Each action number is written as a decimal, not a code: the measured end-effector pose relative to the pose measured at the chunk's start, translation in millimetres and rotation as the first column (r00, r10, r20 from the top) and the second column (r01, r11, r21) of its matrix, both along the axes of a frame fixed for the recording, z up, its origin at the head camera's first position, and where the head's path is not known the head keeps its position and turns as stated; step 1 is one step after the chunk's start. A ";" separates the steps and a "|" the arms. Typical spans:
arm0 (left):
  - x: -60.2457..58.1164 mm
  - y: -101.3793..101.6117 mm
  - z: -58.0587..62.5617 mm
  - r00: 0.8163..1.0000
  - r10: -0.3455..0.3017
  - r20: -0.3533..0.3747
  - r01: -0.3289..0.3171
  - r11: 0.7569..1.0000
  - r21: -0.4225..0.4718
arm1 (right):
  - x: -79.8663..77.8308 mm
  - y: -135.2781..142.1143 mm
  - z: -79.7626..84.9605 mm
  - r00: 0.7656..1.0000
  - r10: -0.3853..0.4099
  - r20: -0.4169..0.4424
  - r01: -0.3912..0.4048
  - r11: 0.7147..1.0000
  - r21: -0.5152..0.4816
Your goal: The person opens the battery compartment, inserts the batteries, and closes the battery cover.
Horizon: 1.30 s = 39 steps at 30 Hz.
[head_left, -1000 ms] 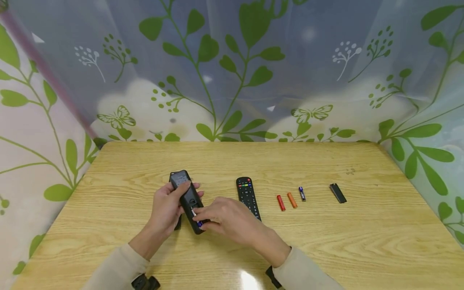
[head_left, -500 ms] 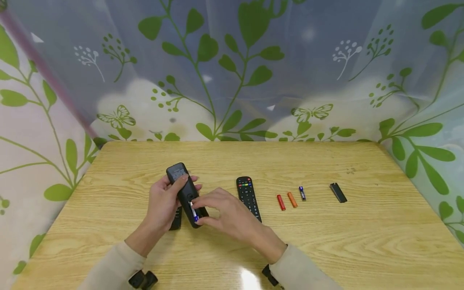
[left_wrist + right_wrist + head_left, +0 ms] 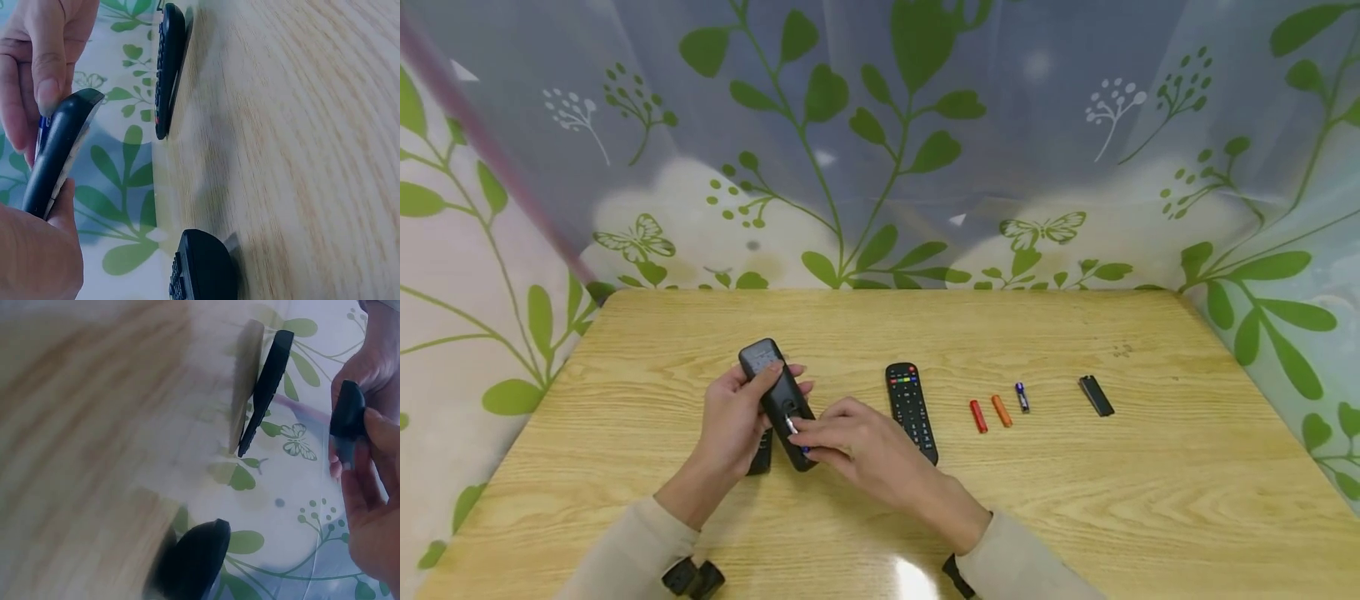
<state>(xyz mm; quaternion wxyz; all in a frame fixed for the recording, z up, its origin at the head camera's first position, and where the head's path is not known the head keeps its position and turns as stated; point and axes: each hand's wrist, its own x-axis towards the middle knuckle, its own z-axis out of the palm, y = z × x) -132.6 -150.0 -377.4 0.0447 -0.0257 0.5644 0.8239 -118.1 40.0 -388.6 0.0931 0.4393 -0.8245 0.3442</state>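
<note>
A black remote control (image 3: 787, 393) is held over the table, its back with the uncovered battery compartment turned up. My left hand (image 3: 728, 421) grips it, thumb lying across the back and fingertips showing past the far side. With thumb and fingers, my right hand (image 3: 871, 448) pinches a blue and silver battery (image 3: 792, 425) at the compartment near the remote's lower end. The left wrist view shows that battery's blue side (image 3: 42, 132) along the remote, under the right thumb. Fingers hide part of the battery and the compartment.
Below the left hand lies a second remote (image 3: 762, 457); a third remote (image 3: 910, 408) lies mid-table. To the right are a red battery (image 3: 978, 417), an orange battery (image 3: 1002, 411), a blue battery (image 3: 1022, 397) and a black battery cover (image 3: 1097, 396). A patterned curtain (image 3: 880, 167) stands behind.
Both hands and the held remote have shifted slightly left and up. The right fingers moved off the battery, baring more of it half a second ago, and now cover its middle again.
</note>
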 end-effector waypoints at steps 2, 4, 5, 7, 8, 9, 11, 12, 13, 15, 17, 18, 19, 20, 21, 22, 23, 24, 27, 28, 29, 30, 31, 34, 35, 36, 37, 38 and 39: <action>-0.1 1.1 1.0 1.000 0.013 0.008 -0.013 1.000 -0.008 | -1.5 0.0 -0.7 1.000 -0.007 0.002 0.007 1.000 -0.001; -0.2 2.7 1.9 1.000 0.023 0.010 -0.023 1.000 -0.017 | -3.2 0.0 -1.0 1.000 -0.010 0.006 0.010 1.000 -0.011; -0.2 3.4 2.3 1.000 0.026 0.009 -0.025 0.999 -0.023 | -4.0 0.2 -1.3 1.000 -0.007 0.013 0.007 1.000 -0.018; -0.3 4.6 2.6 1.000 0.030 0.007 -0.030 0.999 -0.031 | -5.6 0.2 -2.1 1.000 -0.004 0.019 0.005 0.999 -0.033; -0.3 5.1 2.8 1.000 0.031 0.002 -0.031 0.999 -0.035 | -6.2 0.2 -2.5 1.000 -0.001 0.021 0.002 0.999 -0.044; -0.2 5.3 2.8 1.000 0.030 -0.004 -0.030 0.999 -0.041 | -6.8 -0.1 -3.5 1.000 0.005 0.021 -0.004 0.998 -0.055; -0.1 5.3 3.0 0.999 0.028 -0.018 -0.028 0.998 -0.054 | -7.6 -0.8 -4.9 1.000 0.010 0.016 -0.009 0.997 -0.077; -0.1 5.2 3.1 0.999 0.031 -0.027 -0.033 0.998 -0.058 | -7.6 -1.4 -5.3 1.000 0.007 0.023 -0.005 0.996 -0.088; -0.1 5.1 3.4 0.999 0.036 -0.034 -0.038 0.998 -0.058 | -7.6 -2.2 -5.3 0.999 -0.001 0.042 0.005 0.995 -0.097; -0.2 5.0 4.4 0.998 0.049 -0.047 -0.051 0.997 -0.055 | -6.8 -3.9 -4.2 0.988 -0.026 0.150 0.044 0.991 -0.123; 0.1 5.5 6.0 0.996 0.071 -0.060 -0.074 0.996 -0.048 | -5.7 -5.2 -1.3 0.935 -0.075 0.346 0.127 0.983 -0.130; 0.3 6.0 6.8 0.995 0.081 -0.066 -0.084 0.996 -0.040 | -5.7 -5.6 0.5 0.885 -0.093 0.455 0.169 0.977 -0.129; 0.8 6.9 7.9 0.993 0.088 -0.073 -0.091 0.995 -0.038 | -6.1 -5.9 2.6 0.824 -0.107 0.556 0.207 0.971 -0.121; 1.6 7.8 9.2 0.992 0.090 -0.084 -0.094 0.995 -0.044 | -6.7 -6.0 4.6 0.750 -0.101 0.654 0.236 0.964 -0.122; 2.4 8.9 10.3 0.992 0.088 -0.095 -0.092 0.995 -0.042 | -7.5 -6.0 6.4 0.673 -0.092 0.734 0.260 0.958 -0.119; 3.2 9.8 11.5 0.991 0.086 -0.104 -0.092 0.995 -0.049 | -8.5 -5.9 7.9 0.607 -0.073 0.791 0.272 0.955 -0.120; 4.0 10.7 12.6 0.990 0.082 -0.113 -0.089 0.995 -0.053 | -9.6 -5.9 9.2 0.557 -0.051 0.829 0.271 0.954 -0.124; 4.9 11.4 13.7 0.990 0.078 -0.119 -0.086 0.995 -0.057 | -10.8 -6.0 10.0 0.520 -0.026 0.854 0.266 0.955 -0.133; 6.8 12.5 15.9 0.989 0.073 -0.130 -0.083 0.994 -0.073 | -12.2 -6.3 10.7 0.464 0.028 0.885 0.255 0.953 -0.164; 7.2 12.5 16.2 0.989 0.073 -0.132 -0.084 0.993 -0.078 | -12.4 -6.5 10.5 0.466 0.032 0.884 0.253 0.953 -0.168; 7.5 12.5 16.3 0.988 0.073 -0.134 -0.084 0.993 -0.081 | -12.5 -6.7 10.2 0.466 0.036 0.884 0.252 0.952 -0.171; 7.7 12.4 16.1 0.988 0.071 -0.136 -0.083 0.993 -0.085 | -12.5 -6.9 9.7 0.467 0.038 0.883 0.252 0.952 -0.174; 7.8 12.3 15.8 0.988 0.068 -0.138 -0.081 0.993 -0.090 | -12.5 -7.0 9.3 0.467 0.038 0.884 0.253 0.952 -0.175; 7.2 11.8 13.2 0.989 0.053 -0.141 -0.068 0.992 -0.107 | -12.5 -6.8 7.5 0.467 0.027 0.884 0.254 0.953 -0.163; 6.9 11.5 12.0 0.989 0.046 -0.144 -0.063 0.991 -0.114 | -12.4 -6.6 6.7 0.467 0.026 0.884 0.253 0.954 -0.161; 6.7 11.0 10.8 0.989 0.041 -0.145 -0.059 0.990 -0.127 | -12.4 -6.1 5.8 0.467 0.024 0.884 0.252 0.955 -0.159; 6.3 10.2 9.2 0.989 0.036 -0.146 -0.057 0.988 -0.143 | -12.3 -5.5 4.8 0.467 0.023 0.884 0.251 0.955 -0.157; 6.0 9.3 7.5 0.988 0.030 -0.150 -0.055 0.985 -0.161 | -12.3 -4.7 3.7 0.472 0.017 0.881 0.251 0.956 -0.153; 5.6 8.2 5.8 0.987 0.024 -0.158 -0.052 0.982 -0.179 | -12.4 -3.7 2.5 0.479 0.010 0.878 0.252 0.956 -0.149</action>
